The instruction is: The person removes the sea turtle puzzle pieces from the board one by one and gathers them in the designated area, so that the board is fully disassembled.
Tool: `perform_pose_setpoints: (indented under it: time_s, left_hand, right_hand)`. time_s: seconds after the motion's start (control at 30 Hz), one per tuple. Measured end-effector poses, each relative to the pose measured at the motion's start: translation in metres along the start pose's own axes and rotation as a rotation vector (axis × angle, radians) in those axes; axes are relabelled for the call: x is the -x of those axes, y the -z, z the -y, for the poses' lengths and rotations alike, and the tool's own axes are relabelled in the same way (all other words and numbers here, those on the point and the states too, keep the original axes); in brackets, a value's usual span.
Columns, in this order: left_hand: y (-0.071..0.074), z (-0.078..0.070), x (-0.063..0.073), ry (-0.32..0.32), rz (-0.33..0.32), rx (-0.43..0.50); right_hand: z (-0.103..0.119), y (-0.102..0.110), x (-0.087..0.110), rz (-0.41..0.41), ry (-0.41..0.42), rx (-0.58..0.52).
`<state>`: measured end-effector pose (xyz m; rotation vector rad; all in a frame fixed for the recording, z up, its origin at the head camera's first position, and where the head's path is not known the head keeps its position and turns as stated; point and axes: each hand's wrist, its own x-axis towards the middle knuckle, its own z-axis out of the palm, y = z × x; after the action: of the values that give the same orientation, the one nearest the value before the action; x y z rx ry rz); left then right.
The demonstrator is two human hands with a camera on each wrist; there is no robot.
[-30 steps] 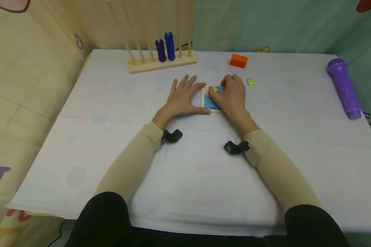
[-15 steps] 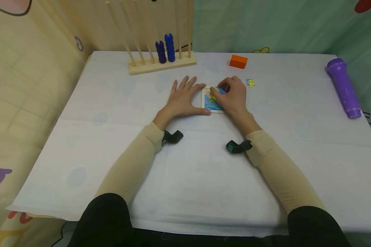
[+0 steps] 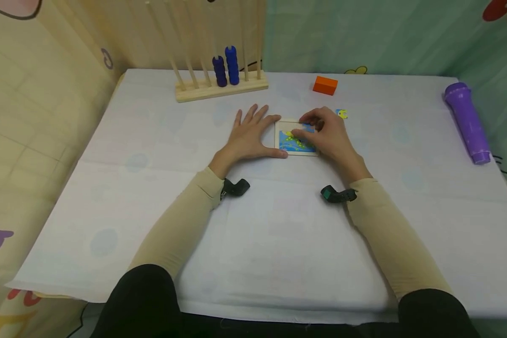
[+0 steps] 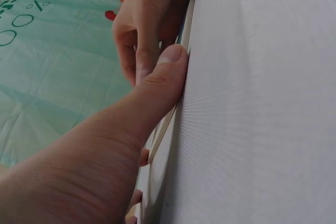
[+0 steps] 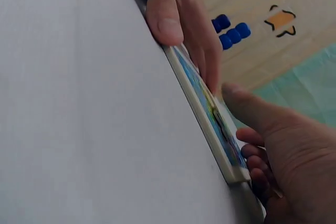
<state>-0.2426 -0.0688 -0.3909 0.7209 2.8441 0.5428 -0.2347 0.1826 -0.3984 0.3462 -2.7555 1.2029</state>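
A small framed jigsaw puzzle [image 3: 286, 126] with a blue and yellow picture lies flat on the white-covered table; bare backing shows at its upper left. My left hand [image 3: 249, 138] lies spread to its left, with index finger and thumb at the frame's left corners. Over the puzzle's upper right, my right hand [image 3: 331, 138] has curled fingers and a thumb around a blue puzzle piece [image 3: 308, 127], partly hidden by the fingers. In the right wrist view, a dark-edged piece [image 5: 218, 121] sits slightly raised in the frame. Another yellow and blue piece [image 3: 342, 113] lies just beyond the right hand.
A wooden peg rack [image 3: 221, 94] with dark blue beads on two pegs stands at the back left. An orange block [image 3: 325, 85] sits behind the puzzle. Along the right side lies a purple cylinder [image 3: 469, 124] with a wider end. Curtains hang around the table.
My right hand has shifted right across the puzzle with the piece at its fingertips, uncovering more of the frame's bare upper left and lower picture. The left hand has stayed put.
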Motion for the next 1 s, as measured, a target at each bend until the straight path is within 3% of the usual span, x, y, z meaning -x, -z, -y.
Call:
perform_pose_setpoints:
  time_s: [0.17,0.4,1.0]
  left_hand:
    - [-0.003,-0.001,-0.002,-0.005,0.005,-0.003]
    - [-0.001,-0.001,-0.001,0.002,0.004,-0.01]
    - [0.0,-0.001,0.001,0.009,0.002,0.01]
  right_hand:
    - [-0.005,0.011,0.011,0.059,0.013,0.033]
    - [-0.008,0.015,0.014,-0.02,0.049,0.085]
    - [-0.008,0.026,0.013,0.03,-0.045,0.037]
